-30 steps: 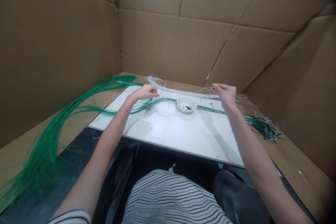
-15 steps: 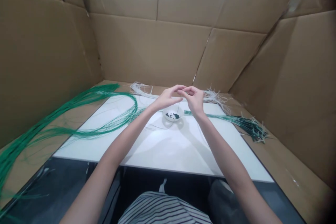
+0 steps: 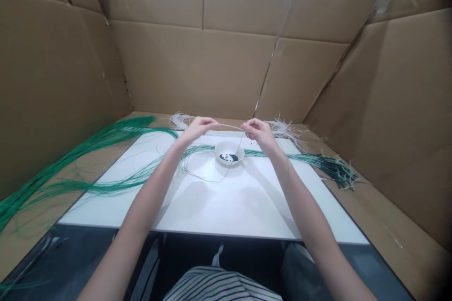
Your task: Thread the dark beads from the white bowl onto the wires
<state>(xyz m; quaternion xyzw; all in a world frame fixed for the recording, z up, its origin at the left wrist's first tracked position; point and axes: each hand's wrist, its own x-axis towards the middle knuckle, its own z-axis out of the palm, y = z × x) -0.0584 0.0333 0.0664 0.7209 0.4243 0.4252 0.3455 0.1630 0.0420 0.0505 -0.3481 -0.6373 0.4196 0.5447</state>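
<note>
A thin pale strand (image 3: pixel 230 126) stretches nearly level between my two hands above the board. At its left end my left hand (image 3: pixel 200 128) pinches it with the fingertips. The fingers of my right hand (image 3: pixel 260 131) are closed on the other end. From the right fingertips a fine thread (image 3: pixel 241 141) hangs down past the bowl and curves left over the white board. Just below and between the hands stands a white bowl (image 3: pixel 219 149) holding small dark beads (image 3: pixel 233 157), or bits like beads. Whether a bead is on the strand is too small to tell.
Long green strands (image 3: pixel 84 146) lie at the left and run behind the bowl to a dark tufted end (image 3: pixel 341 171) at right. White strands (image 3: pixel 282 129) lie along the back of the white board (image 3: pixel 226 211). Cardboard walls (image 3: pixel 190 70) enclose the work area.
My hands were close together, fingers nearly touching; now they are apart, the left one moved left, and the pale strand shows between them. The view has shifted slightly.
</note>
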